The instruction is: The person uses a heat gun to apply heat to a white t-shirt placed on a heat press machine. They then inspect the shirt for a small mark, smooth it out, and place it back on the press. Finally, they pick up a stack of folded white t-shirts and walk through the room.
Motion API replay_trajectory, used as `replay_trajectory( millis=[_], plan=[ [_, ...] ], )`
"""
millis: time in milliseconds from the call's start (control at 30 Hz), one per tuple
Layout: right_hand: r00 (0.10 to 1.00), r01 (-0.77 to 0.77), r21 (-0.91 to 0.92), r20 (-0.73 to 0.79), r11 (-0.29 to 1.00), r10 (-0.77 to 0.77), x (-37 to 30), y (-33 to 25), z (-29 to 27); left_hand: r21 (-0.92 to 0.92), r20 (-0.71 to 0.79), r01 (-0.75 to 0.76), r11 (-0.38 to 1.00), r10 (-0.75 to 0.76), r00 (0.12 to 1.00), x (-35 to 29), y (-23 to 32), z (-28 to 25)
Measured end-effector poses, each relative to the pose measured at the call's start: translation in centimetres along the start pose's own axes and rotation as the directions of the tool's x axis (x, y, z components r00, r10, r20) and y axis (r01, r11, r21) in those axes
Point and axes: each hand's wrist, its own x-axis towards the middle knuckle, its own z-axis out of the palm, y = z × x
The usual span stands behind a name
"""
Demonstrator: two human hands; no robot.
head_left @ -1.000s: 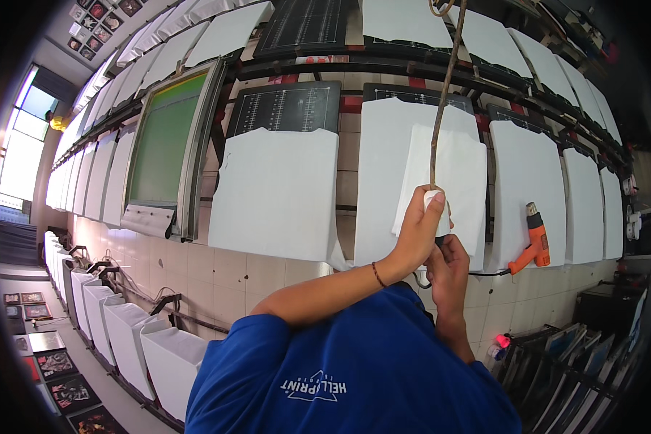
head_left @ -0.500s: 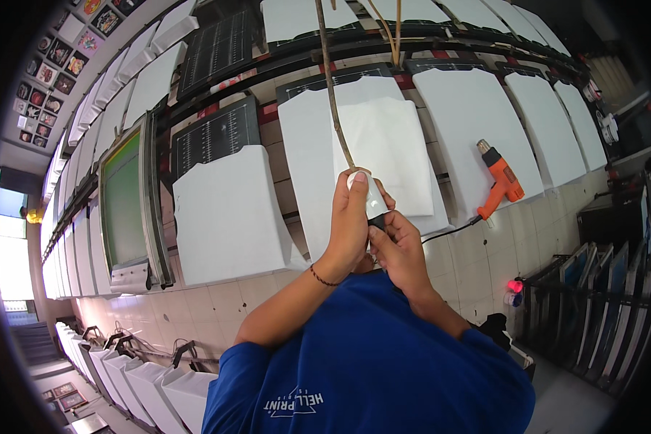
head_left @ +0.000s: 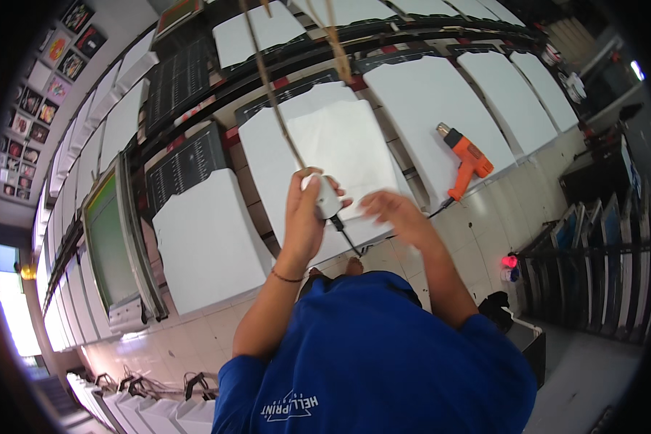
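Note:
My left hand [head_left: 307, 213] grips a white power socket [head_left: 325, 199] that hangs at the end of a long brown cord [head_left: 271, 94]. A black plug [head_left: 337, 221] sits in the socket's lower end, its black cord running down toward my body. Apart from the socket, to its right, my right hand [head_left: 398, 213] is blurred; its fingers look loosely spread and nothing shows in them. Beneath my hands lies a white sheet of fabric [head_left: 347, 137] on a white-covered board. An orange heat gun [head_left: 466, 160] rests on the neighbouring board at right, its cord leading behind my right hand.
White-covered boards [head_left: 202, 246] stand in rows along dark rails. A framed printing screen [head_left: 116, 231] leans at the left. More frames fill a dark rack [head_left: 593, 282] at the right. Further boards [head_left: 152, 412] line the lower left. Tiled floor [head_left: 484, 217] shows between the rows.
My right hand has let go of the plug and moved off to the right. The left hand still holds the socket. The whole view has shifted, moving the scene leftward.

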Motion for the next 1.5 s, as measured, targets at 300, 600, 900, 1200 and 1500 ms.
replay_trajectory(
  millis=[300,600,900,1200,1500],
  plan=[
    [0.323,-0.633,-0.225,-0.946,0.741,-0.011,1.2,16.7,-27.1,0.243,0.136,-0.010,0.970,-0.024,0.990,-3.6,-8.9,-8.7],
    [0.772,0.301,0.578,-0.615,0.759,0.161,-5.1,11.8,-17.3,0.498,-0.022,0.288,0.818,-0.320,0.947,-5.2,-10.8,-14.8],
    [0.971,0.202,0.536,0.003,0.820,-0.241,-4.2,-0.3,7.9,0.701,0.040,0.319,0.638,-0.482,0.875,-8.3,-6.8,-22.9],
    [0.908,-0.221,0.039,0.374,0.974,0.191,4.9,-2.5,33.6,0.615,-0.269,0.250,0.748,-0.099,0.958,-18.5,5.2,-42.7],
    [0.792,-0.301,-0.274,0.461,0.914,0.399,14.6,-4.2,47.7,0.544,-0.535,0.443,0.712,-0.113,0.837,-30.0,12.4,-53.6]
  ],
)
